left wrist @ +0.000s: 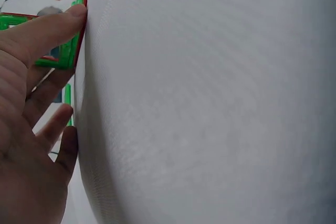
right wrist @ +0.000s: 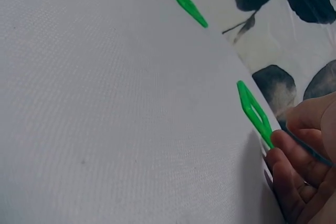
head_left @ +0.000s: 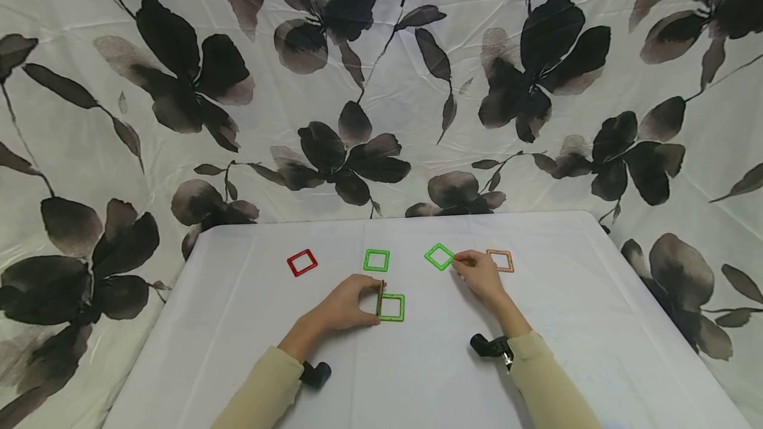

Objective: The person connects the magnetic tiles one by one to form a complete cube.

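My left hand point(head_left: 346, 303) grips a square frame tile point(head_left: 380, 298) that stands on edge, thumb at the near side and fingers at the far side. It stands along the left edge of a flat green square frame tile point(head_left: 402, 308). In the left wrist view, red shows beside the green of the gripped tile point(left wrist: 81, 40). My right hand point(head_left: 479, 275) pinches the right corner of another green square tile point(head_left: 432, 250), turned like a diamond. In the right wrist view, its fingertips meet that green tile point(right wrist: 247, 103) at the corner; the thumb's contact is partly hidden.
Along the back of the white table point(head_left: 417, 376) lie a red square tile point(head_left: 298, 255) at left and a green one point(head_left: 377, 251) in the middle. An orange square tile point(head_left: 511, 261) is partly behind my right hand. A flower-patterned cloth point(head_left: 381, 85) hangs behind the table.
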`<state>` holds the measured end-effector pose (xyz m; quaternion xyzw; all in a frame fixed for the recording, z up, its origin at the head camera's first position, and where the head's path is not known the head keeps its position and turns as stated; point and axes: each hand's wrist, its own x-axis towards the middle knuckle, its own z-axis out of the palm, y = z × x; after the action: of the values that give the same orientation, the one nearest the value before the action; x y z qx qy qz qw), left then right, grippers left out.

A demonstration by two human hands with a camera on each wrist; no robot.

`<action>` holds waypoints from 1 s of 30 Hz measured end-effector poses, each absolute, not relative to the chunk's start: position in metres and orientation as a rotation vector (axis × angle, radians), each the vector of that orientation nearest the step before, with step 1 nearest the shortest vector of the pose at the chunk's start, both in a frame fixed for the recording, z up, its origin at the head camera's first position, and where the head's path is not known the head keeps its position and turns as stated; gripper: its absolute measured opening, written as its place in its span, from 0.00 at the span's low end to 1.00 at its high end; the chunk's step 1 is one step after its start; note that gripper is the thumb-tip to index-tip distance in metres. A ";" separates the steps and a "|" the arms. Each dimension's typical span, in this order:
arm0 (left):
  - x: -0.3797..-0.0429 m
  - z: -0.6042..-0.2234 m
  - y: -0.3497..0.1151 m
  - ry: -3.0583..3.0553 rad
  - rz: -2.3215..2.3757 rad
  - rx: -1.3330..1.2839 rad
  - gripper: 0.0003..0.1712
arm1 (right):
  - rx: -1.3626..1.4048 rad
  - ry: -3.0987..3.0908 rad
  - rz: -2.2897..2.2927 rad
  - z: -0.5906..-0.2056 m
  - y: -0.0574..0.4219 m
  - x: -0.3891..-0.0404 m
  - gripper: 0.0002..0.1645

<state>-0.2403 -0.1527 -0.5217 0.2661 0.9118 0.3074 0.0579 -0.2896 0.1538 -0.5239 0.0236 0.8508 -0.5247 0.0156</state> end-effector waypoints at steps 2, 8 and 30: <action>-0.240 -0.523 -0.153 2.785 0.913 0.821 0.38 | 0.070 2.649 -1.625 -0.524 0.154 -0.290 0.12; -0.240 -0.524 -0.152 2.817 0.888 0.816 0.33 | 0.066 2.650 -1.615 -0.524 0.154 -0.291 0.12; -0.237 -0.526 -0.151 2.849 0.743 0.767 0.31 | -0.233 2.976 -1.202 -0.526 0.141 -0.293 0.15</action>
<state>-0.2370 -0.1505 -0.5256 0.2517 0.9352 0.2440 0.0494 -0.2929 0.1407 -0.5261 -0.0724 0.9241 -0.3733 -0.0380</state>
